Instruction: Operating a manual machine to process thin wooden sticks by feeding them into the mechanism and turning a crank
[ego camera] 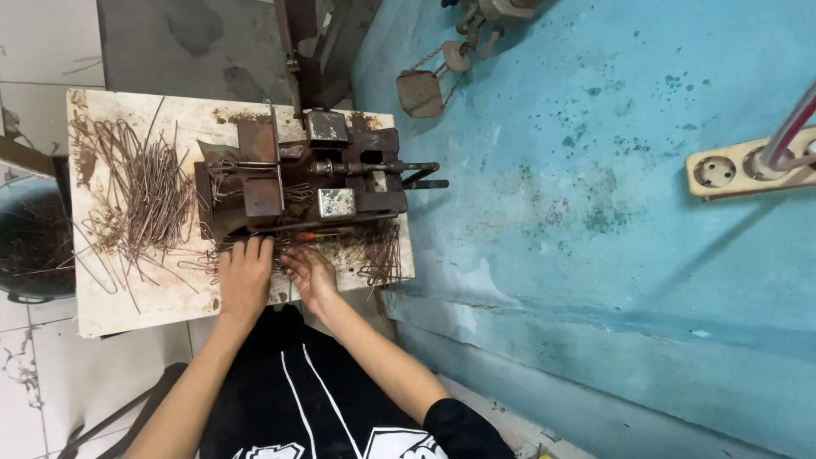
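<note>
Your left hand (pixel 244 276) and right hand (pixel 309 274) lie side by side at the near edge of the counter (pixel 127 310), both resting on a thin scatter of bent wires (pixel 285 255) just in front of the rusty bending machine (pixel 297 174). The wires are thin, brown with rust and folded into narrow hairpin loops. A far larger heap of loops (pixel 140 200) lies to the left of the machine, and a smaller bunch (pixel 381 255) to its right.

Your left grip is flat, fingers spread over the wires; whether it holds any cannot be made out. Your right grip is curled loosely, fingertips among the wires, and what it holds is hidden.

The wires under your hands are too tangled to count. Most loops run with their long axis from the near edge towards the far edge. The machine's handle (pixel 421 176) points right, towards the blue wall (pixel 595 170).
</note>
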